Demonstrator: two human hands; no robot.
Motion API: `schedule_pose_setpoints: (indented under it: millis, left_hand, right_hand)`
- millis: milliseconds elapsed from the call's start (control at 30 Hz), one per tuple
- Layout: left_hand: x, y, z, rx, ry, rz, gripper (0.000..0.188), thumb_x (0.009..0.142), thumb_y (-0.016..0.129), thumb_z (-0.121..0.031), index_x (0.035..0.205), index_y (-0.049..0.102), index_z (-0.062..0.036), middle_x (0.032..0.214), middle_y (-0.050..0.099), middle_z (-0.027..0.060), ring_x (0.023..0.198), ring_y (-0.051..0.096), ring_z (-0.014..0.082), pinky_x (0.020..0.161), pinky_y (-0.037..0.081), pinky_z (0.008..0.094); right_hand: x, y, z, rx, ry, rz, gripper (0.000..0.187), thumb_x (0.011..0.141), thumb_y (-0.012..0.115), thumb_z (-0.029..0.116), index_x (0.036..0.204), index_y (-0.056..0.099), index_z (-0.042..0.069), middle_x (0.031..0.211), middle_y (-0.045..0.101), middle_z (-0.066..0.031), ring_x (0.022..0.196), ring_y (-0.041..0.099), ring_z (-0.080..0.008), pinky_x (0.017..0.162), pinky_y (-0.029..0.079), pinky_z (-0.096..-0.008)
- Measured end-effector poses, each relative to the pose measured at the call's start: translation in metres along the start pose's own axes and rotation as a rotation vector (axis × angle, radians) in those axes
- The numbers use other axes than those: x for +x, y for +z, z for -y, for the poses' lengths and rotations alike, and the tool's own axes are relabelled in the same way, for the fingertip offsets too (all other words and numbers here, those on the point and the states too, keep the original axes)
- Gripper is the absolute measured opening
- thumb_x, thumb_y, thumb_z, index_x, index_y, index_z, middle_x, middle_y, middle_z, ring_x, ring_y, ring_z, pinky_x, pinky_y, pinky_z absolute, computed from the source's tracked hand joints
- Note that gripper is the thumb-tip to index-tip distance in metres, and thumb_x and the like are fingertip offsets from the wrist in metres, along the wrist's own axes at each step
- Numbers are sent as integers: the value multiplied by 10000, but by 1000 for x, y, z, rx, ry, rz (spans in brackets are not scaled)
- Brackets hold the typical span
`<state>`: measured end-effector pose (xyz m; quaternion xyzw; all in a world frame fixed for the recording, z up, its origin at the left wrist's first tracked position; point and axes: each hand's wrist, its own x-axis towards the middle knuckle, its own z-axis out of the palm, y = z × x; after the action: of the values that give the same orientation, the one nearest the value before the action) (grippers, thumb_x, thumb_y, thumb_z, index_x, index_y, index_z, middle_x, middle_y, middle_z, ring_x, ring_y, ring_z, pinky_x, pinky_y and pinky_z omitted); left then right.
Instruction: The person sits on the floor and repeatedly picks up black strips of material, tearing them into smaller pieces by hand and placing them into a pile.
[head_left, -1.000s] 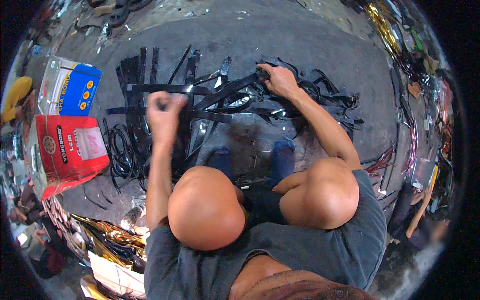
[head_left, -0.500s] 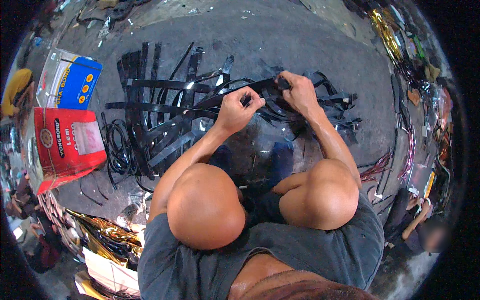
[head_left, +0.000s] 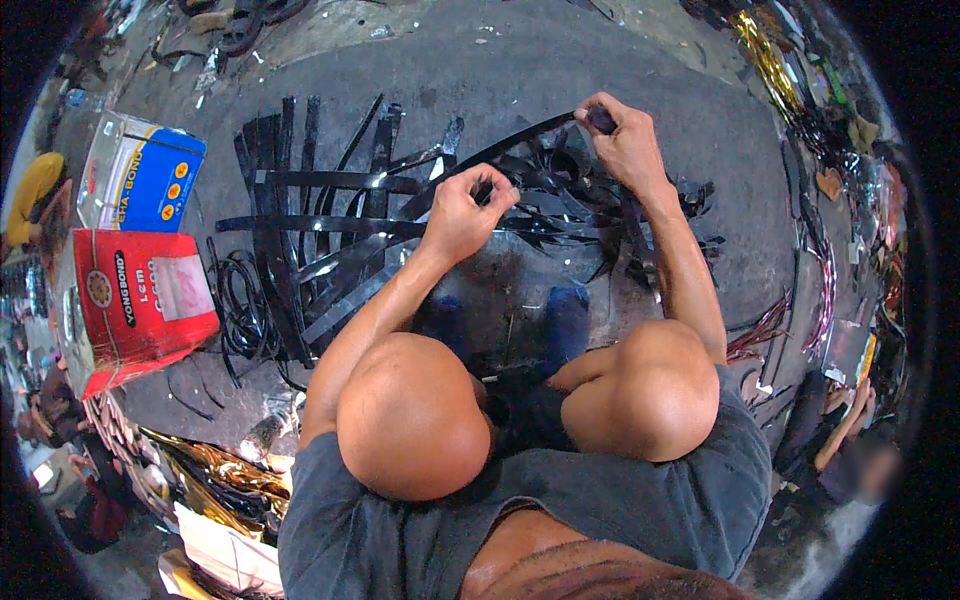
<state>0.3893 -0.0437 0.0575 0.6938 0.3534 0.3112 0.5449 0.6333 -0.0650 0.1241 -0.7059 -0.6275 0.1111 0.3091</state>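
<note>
1. I am watching the right hand (head_left: 622, 135) at the upper right of centre; its thumb and curled fingers are gripping a black strip (head_left: 530, 132), with dark material bunching inside the fist.
2. That strip is running nearly straight from the grip down toward the middle of the frame, looking flat, narrow, smooth-edged and dark along its length.
3. I am seeing the left hand (head_left: 468, 210) at the centre, its thumb and fingers curling into a narrow ring; I cannot tell whether they are holding anything.
4. Left of centre, more glossy black strips (head_left: 268, 200) are lying crossed like a loose lattice, some upright in the frame, some sideways, with white glints shining off them.
5. Right of centre, a tangle of strips (head_left: 690, 200) is curling and overlapping on the dark grey floor (head_left: 430, 60).
6. At the left, thin black loops (head_left: 240, 300) are lying beside a red carton (head_left: 130, 345), and a blue-and-white box (head_left: 160, 180) is standing just above that carton in the frame.
</note>
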Motion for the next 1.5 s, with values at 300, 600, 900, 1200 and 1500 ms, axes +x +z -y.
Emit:
schedule_pose_setpoints:
  millis: [300,600,900,1200,1500]
  left_hand:
    - [9,5,-35,-190,-63,-36,206,883,676,-173,756,639,-14,711,631,-16,665,509,43,607,407,220]
    - [-32,-11,-16,-104,-105,73,157,919,605,-129,855,671,-2,783,695,42,716,605,93,702,476,251]
    - [-124,-243,61,-629,-468,-1069,393,831,492,-146,1154,582,59,843,590,58,725,550,159,615,469,224]
    - [-170,-319,32,-209,-211,-1556,296,945,412,-332,972,523,-60,834,572,54,646,551,191,517,486,317]
    - [-39,-63,17,113,-291,-363,275,726,802,-235,921,705,-66,859,651,36,802,577,141,766,464,283]
  right_hand:
    - [-25,18,46,975,386,563,147,898,639,185,895,631,38,647,543,10,470,421,-53,419,282,-221]
    - [-65,37,59,848,371,486,155,926,596,177,945,608,24,686,581,-8,579,499,-70,543,395,-254]
    - [-118,-66,-172,1611,1010,-944,451,972,210,153,1244,442,-123,1224,546,-264,1250,472,-369,1016,369,-619]
    - [-101,-75,-167,354,920,-610,558,805,657,502,1012,593,-13,786,613,-130,789,626,-299,759,495,-421]
    - [-65,140,-3,-355,62,491,418,795,696,418,882,657,11,792,674,-214,776,664,-387,686,524,-469]
